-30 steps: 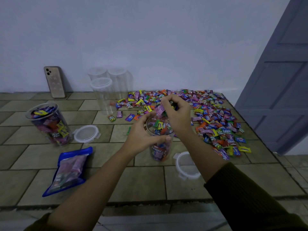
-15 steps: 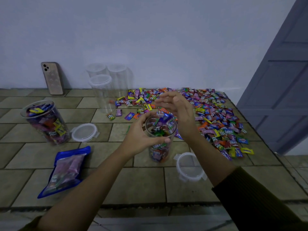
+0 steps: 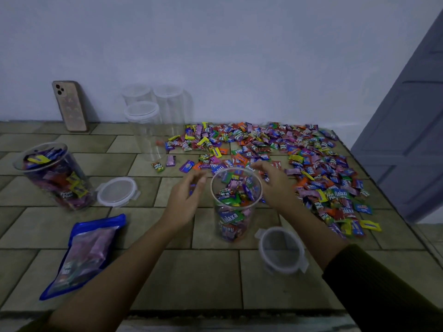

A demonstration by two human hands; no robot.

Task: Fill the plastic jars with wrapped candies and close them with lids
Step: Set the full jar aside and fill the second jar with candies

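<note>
A clear plastic jar [image 3: 233, 219], partly filled with wrapped candies, stands open on the tiled surface in the middle. My left hand [image 3: 184, 200] hovers just left of it with relaxed fingers and holds nothing. My right hand [image 3: 275, 185] is just right of the rim, fingers loosely spread, also without a candy. A wide heap of loose candies [image 3: 299, 161] lies behind and to the right. The jar's lid [image 3: 280, 250] lies at its right front. At the left stands a filled jar [image 3: 54, 176] without a lid, with a second lid [image 3: 117, 191] beside it.
Three clear jars with no candies [image 3: 148, 125] stand near the back wall. A phone [image 3: 69, 105] leans on the wall at the left. A blue candy bag [image 3: 86, 252] lies at the front left. A grey door [image 3: 412, 140] is at the right, past the surface's edge.
My left hand has let go of the middle jar and moved off to its left. My right hand dropped its candies into the jar and drew back to the right.
</note>
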